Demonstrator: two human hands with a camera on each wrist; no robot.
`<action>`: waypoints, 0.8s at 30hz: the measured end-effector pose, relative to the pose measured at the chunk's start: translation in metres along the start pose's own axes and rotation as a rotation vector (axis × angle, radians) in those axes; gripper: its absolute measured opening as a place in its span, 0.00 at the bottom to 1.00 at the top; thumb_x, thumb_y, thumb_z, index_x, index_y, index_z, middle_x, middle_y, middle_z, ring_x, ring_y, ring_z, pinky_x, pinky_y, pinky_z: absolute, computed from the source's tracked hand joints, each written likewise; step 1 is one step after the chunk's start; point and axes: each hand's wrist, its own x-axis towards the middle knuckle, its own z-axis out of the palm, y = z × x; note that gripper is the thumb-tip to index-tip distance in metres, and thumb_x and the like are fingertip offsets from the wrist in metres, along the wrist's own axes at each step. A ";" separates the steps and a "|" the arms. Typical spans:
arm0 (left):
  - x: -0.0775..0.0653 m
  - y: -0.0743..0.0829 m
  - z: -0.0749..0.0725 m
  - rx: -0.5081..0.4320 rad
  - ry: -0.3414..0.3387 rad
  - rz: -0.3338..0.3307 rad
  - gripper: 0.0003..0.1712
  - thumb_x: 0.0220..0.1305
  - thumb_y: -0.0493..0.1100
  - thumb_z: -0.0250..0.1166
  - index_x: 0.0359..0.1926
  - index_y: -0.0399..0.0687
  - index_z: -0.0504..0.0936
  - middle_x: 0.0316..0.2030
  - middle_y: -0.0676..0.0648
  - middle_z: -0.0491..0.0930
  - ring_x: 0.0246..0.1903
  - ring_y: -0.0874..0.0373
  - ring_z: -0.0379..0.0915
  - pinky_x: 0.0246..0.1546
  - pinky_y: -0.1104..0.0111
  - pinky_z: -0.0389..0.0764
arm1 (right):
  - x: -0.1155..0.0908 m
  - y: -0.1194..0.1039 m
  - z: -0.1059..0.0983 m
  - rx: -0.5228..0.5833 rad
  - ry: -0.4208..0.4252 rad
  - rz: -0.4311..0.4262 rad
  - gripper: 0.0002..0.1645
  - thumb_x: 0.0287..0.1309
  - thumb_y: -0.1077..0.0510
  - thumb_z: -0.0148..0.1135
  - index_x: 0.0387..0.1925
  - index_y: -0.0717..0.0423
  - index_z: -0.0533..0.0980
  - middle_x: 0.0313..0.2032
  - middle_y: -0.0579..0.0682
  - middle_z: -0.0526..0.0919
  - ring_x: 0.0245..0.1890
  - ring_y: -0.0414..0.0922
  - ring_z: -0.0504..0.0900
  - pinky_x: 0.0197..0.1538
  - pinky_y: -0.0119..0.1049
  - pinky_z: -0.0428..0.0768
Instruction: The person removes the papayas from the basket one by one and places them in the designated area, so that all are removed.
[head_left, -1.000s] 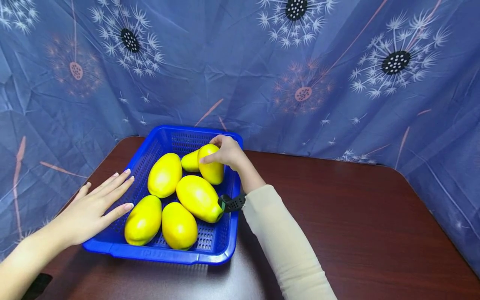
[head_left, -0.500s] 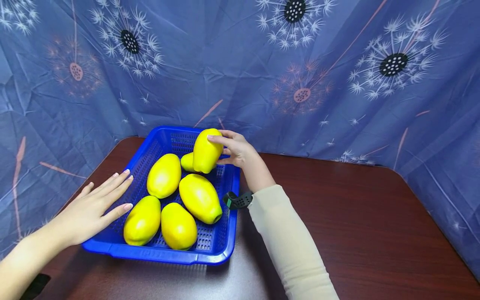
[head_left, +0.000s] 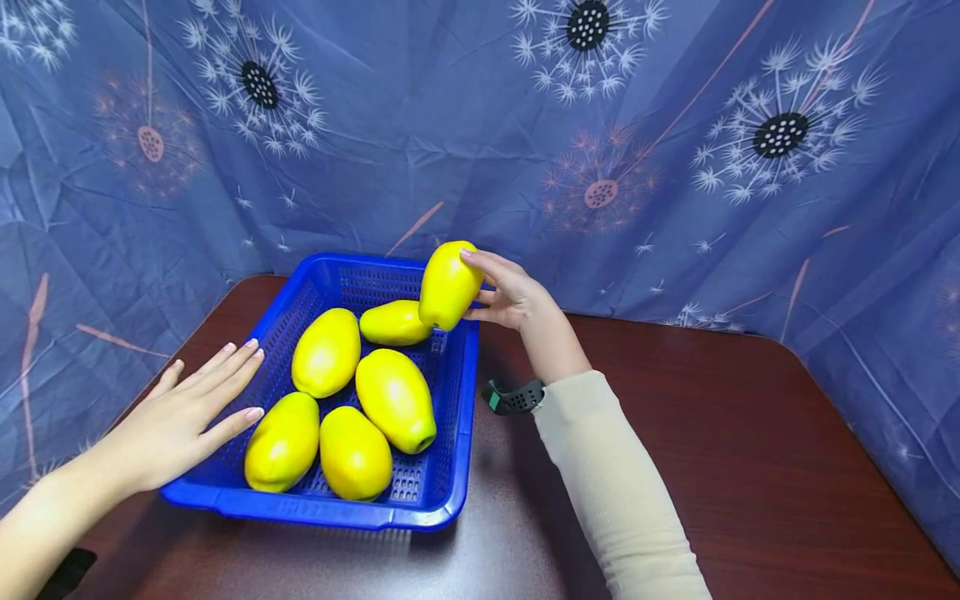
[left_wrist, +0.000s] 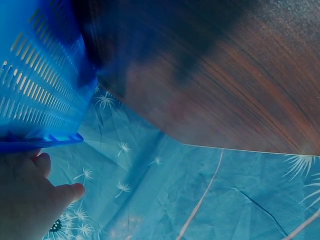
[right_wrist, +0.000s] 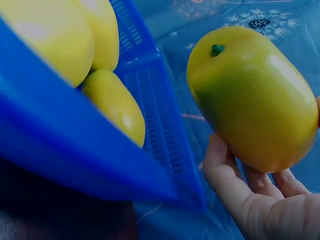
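My right hand [head_left: 513, 292] grips a yellow papaya [head_left: 450, 286] above the back right corner of a blue plastic basket [head_left: 337, 517]. In the right wrist view the papaya [right_wrist: 250, 100] shows a small green stem end, with thumb and fingers around its other end. Several more papayas lie in the basket, among them one papaya [head_left: 395, 323] at the back and another papaya [head_left: 393, 400] at the middle right. My left hand [head_left: 183, 425] rests with spread, straight fingers at the basket's left rim; the left wrist view shows its fingers [left_wrist: 45, 165] just by that rim.
The basket stands on the left part of a dark brown wooden table [head_left: 712, 442]. Behind and around the table hangs a blue curtain [head_left: 450, 125] with dandelion prints. A black band [head_left: 517, 397] is on the right wrist.
My right hand has lifted the papaya from the basket's back right corner and moved it up and to the right. The left hand stays in place.
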 end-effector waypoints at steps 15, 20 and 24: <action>0.000 -0.001 -0.001 -0.016 0.000 -0.009 0.38 0.68 0.55 0.51 0.72 0.48 0.49 0.71 0.42 0.49 0.71 0.54 0.29 0.62 0.45 0.21 | -0.011 -0.006 -0.028 -0.039 0.031 -0.012 0.26 0.60 0.51 0.59 0.58 0.46 0.64 0.61 0.52 0.63 0.58 0.57 0.68 0.59 0.57 0.65; 0.000 -0.001 -0.001 -0.026 0.018 0.007 0.38 0.68 0.54 0.52 0.72 0.47 0.51 0.71 0.43 0.49 0.71 0.54 0.30 0.62 0.44 0.23 | -0.015 -0.007 -0.037 -0.036 0.057 -0.012 0.23 0.60 0.52 0.59 0.55 0.45 0.65 0.59 0.51 0.64 0.57 0.56 0.69 0.58 0.56 0.66; 0.000 -0.001 0.000 -0.031 0.029 0.012 0.37 0.68 0.54 0.52 0.72 0.47 0.52 0.71 0.43 0.50 0.71 0.54 0.30 0.62 0.43 0.23 | -0.017 -0.008 -0.043 -0.031 0.076 -0.013 0.23 0.59 0.52 0.60 0.55 0.45 0.65 0.56 0.50 0.65 0.54 0.55 0.71 0.58 0.55 0.66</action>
